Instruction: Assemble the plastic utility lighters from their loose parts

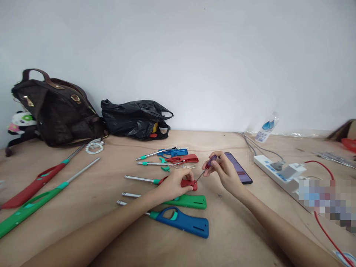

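Observation:
My left hand (175,184) is closed over the handle of a red gas lighter (189,183) and presses it onto the wooden table (236,230). Its metal tube (138,178) points left. My right hand (224,171) pinches a small screwdriver (208,165) with a red-purple handle. The screwdriver's tip touches the right end of the red lighter's handle. A green lighter (191,201) and a blue lighter (183,220) lie just in front of my left hand.
Opened blue and red lighter parts (178,155) lie behind my hands. A phone (239,169) lies right of them, then a white power strip (278,175) with cables. Two long lighters (36,193), a brown bag (57,109) and a black plastic bag (136,118) are at left.

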### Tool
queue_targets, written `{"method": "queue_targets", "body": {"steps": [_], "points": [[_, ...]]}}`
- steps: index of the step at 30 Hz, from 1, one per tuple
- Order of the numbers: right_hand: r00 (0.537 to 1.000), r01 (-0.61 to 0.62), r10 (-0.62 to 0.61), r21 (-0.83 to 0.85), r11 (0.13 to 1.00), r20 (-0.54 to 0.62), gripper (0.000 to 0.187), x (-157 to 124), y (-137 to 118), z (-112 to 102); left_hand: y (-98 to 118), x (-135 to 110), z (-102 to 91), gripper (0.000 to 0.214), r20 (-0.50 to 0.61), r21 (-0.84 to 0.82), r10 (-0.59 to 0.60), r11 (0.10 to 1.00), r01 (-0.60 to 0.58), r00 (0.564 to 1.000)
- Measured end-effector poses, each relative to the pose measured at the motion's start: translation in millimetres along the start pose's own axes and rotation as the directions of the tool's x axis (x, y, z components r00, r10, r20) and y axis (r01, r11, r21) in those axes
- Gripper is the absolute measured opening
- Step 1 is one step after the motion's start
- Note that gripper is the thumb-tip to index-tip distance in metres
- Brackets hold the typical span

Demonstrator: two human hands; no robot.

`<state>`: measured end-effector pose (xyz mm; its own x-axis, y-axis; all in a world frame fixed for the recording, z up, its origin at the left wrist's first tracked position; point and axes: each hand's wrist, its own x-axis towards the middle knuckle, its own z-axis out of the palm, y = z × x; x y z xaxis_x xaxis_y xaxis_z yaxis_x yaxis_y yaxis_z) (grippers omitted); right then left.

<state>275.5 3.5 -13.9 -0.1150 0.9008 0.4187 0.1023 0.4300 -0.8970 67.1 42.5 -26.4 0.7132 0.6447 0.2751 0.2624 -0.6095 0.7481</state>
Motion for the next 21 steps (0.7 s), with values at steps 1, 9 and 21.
{"method": "queue_targets", "body": {"steps": [1,9,21], "points": [[1.0,0.004,-0.004,-0.007,1.0,0.002,0.026,-0.4,-0.5,0.0,0.0,0.1,0.0,0.018,-0.001,-0.002,-0.001,1.0,0.001,1.0],[0.991,0.132,-0.133,-0.488,0.863,0.033,0.025,4.0,-15.4,3.0,3.4,-1.0,-0.2,0.016,-0.008,0.022,-0.02,1.0,0.02,1.0],[0.959,0.261,0.032,-0.923,0.282,0.281,0.024,42.0,-58.7,15.7,7.9,-1.3,-1.3,0.017,-0.003,0.002,0.008,1.0,-0.008,1.0]]}}
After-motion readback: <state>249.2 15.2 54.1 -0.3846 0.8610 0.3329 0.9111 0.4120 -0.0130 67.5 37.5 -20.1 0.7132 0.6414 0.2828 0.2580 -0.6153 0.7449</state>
